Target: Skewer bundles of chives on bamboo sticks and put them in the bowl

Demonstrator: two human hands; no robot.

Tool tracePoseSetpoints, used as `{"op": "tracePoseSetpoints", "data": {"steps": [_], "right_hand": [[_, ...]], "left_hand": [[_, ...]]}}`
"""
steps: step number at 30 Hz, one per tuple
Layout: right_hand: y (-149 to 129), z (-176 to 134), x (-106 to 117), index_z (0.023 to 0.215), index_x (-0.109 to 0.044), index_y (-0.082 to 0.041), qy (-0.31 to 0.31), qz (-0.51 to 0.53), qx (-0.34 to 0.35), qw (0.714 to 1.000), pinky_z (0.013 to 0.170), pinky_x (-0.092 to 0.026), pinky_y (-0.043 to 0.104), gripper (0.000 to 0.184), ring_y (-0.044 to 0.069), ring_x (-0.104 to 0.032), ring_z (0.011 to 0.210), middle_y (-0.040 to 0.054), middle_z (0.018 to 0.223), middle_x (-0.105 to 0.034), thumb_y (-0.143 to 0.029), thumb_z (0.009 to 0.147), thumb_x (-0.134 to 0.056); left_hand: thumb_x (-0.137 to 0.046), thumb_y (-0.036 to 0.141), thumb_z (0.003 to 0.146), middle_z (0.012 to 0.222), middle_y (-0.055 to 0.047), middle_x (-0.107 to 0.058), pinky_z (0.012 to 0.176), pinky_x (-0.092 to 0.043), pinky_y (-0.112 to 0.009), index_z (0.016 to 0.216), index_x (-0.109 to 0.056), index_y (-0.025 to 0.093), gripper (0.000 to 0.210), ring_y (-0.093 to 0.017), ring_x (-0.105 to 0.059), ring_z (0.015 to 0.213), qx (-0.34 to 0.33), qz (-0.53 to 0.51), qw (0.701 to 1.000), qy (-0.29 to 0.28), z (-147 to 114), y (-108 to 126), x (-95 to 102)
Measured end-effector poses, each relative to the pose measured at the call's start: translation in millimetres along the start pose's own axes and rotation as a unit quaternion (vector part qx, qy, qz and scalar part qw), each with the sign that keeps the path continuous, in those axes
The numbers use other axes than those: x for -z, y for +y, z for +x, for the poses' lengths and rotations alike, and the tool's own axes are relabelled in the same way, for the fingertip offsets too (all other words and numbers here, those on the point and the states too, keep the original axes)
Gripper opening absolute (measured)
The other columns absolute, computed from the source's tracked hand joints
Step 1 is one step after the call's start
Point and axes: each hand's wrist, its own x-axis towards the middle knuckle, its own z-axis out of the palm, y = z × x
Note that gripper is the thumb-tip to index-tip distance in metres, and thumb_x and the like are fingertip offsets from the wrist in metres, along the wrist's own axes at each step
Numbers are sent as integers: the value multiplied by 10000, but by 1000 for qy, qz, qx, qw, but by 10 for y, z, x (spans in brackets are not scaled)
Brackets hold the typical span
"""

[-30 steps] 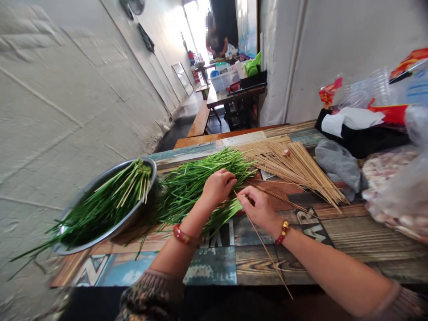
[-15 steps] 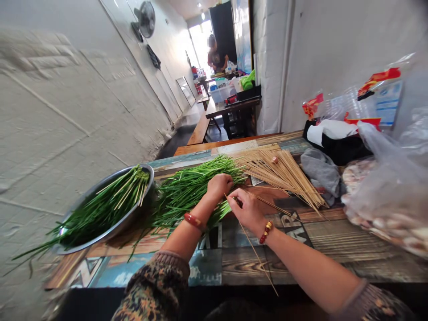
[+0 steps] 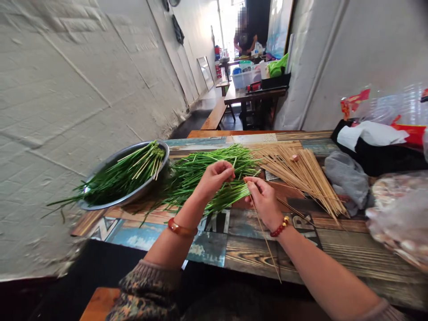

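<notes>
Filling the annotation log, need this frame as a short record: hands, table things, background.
left hand: over the greens, thumb and fingers close together; whether it holds anything is unclear
right hand: pinching one thin stick, its lower end toward the wearer
greens: loose pile on the table, between basin and stick pile
basin: metal, at left, holding more greens with pale sticks among them
stick pile: fanned out, right of the greens
far right: clear bag of pale pieces, grey bag
background: another person
</notes>
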Motion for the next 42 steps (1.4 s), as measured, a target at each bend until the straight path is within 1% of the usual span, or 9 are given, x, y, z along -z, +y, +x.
{"op": "tracePoseSetpoints", "data": {"steps": [4,7,10,13,16,20,25,33,42], "right_hand": [[-4,17,-1,1008,-681,-160,6,62,-22,998,421,-425,192,401,69,-526,499,45,901,-683,-493,802,-597],[-16,8,3,982,-693,-165,0,50,1,999,452,-456,204,382,77,-513,508,29,841,-677,-491,814,-586],[-70,-26,10,999,-677,-163,-12,-18,13,1000,406,-400,183,374,76,-516,466,-9,691,-615,-481,856,-542],[-126,-48,9,995,-660,-149,-24,-88,40,995,416,-406,181,340,75,-539,459,-16,675,-600,-443,859,-557],[-140,-38,1,990,-655,-150,-13,-130,60,990,427,-428,187,298,73,-551,455,3,741,-636,-402,860,-562],[-113,-6,12,986,-662,-166,12,-173,76,982,457,-455,213,266,100,-580,495,27,777,-674,-367,884,-522],[-110,-20,41,1006,-668,-185,-1,-246,133,960,704,-520,273,229,168,-663,801,60,923,-712,-319,888,-523],[-109,-67,1,1015,-663,-179,-1,-220,51,974,457,-467,211,254,88,-561,492,36,837,-687,-358,884,-540],[-144,-49,-18,945,-674,-175,3,-164,12,986,393,-431,175,241,59,-526,424,7,758,-664,-370,864,-557]], "left_hand": [[-624,269,794,659,25,-566,546,-389,-202,835,-600,172,108,-71,-497,561,-142,5,985,94,-28,462,95],[-615,213,785,671,14,-578,540,-365,-207,813,-638,160,63,-72,-471,565,-174,153,969,83,-20,596,117],[-595,206,783,668,-3,-589,562,-365,-212,732,-649,133,105,-84,-477,598,-122,243,962,13,-5,346,51],[-586,237,792,691,-12,-604,584,-393,-210,771,-633,123,125,-99,-513,630,-39,186,982,-8,15,-36,-36],[-589,271,792,700,-4,-599,565,-395,-203,802,-611,125,147,-93,-515,601,15,111,993,-23,32,-239,-89],[-616,291,778,690,13,-563,527,-358,-189,810,-617,119,175,-68,-453,562,48,60,997,-29,28,-256,-95],[-648,367,778,619,31,-522,486,-304,-183,802,-627,118,251,-53,-392,515,96,-34,994,-39,-37,-302,-57],[-670,358,767,596,31,-525,456,-297,-165,782,-623,121,243,-43,-400,487,131,-127,982,-57,-85,-329,-51],[-721,354,717,615,13,-577,473,-310,-182,777,-676,117,249,-51,-427,507,130,-128,982,-40,-90,-345,-73]]}}
